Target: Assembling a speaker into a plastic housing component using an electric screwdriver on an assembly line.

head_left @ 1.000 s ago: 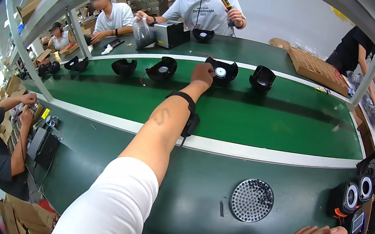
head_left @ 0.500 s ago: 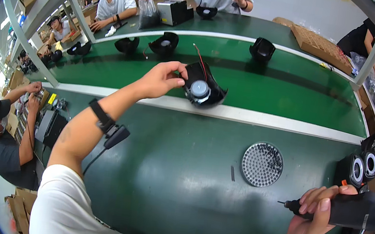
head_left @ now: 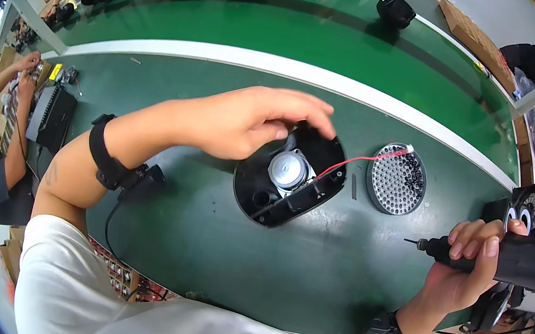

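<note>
A black plastic speaker housing (head_left: 248, 188) lies open side up on the green table, with a round silver speaker driver (head_left: 288, 171) set inside. From it a red wire (head_left: 358, 159) runs right, its white plug lying over a round dish of small dark screws (head_left: 395, 180). My left hand (head_left: 256, 122) is over the housing's far left rim, fingers stretched out and slightly blurred; whether it touches the rim is hard to see. Off to the right, my right hand (head_left: 464, 264) grips a black electric screwdriver (head_left: 525, 262), its thin bit pointing left.
Beyond a white rail (head_left: 281, 66) runs a green conveyor belt (head_left: 286, 27) carrying several black housings. Speakers (head_left: 519, 217) stand at the right edge. A thin dark strip (head_left: 353, 186) lies beside the dish. Co-workers sit at the left and far right.
The speaker housing has come from over the rail by the belt down onto the table before me, turned around. My left hand came with it and its fingers have straightened. The view has tilted down.
</note>
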Demonstrator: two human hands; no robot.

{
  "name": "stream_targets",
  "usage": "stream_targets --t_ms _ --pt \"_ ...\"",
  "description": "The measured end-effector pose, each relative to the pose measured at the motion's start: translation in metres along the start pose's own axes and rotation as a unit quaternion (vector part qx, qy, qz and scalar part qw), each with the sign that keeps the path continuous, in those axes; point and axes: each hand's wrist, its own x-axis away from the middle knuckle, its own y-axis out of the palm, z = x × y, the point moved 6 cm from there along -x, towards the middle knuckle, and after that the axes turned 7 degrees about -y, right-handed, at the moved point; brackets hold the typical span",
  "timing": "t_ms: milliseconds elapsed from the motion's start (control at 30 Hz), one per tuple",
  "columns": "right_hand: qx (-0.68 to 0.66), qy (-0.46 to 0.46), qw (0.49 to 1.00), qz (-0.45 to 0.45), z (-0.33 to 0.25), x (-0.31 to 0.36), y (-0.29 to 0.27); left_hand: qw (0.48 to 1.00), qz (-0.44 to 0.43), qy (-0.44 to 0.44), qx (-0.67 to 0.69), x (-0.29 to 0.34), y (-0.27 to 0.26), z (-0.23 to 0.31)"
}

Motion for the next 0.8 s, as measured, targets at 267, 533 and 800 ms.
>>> stream_targets --t_ms 267,533,800 --pt "0.194 -0.12 0.972 0.055 -0.028 -0.006 -0.002 0.977 0.183 -0.089 -0.06 0.054 0.052 0.006" --pt "0.394 -0.18 0.82 -0.374 -0.059 0.037 0.072 0.971 0.223 -0.001 -0.084 0.058 0.069 0.018" --pt "0.445 0.069 0.794 -0.409 0.02 0.052 0.13 0.97 0.239 0.021 -0.03 0.063 0.075 0.009"
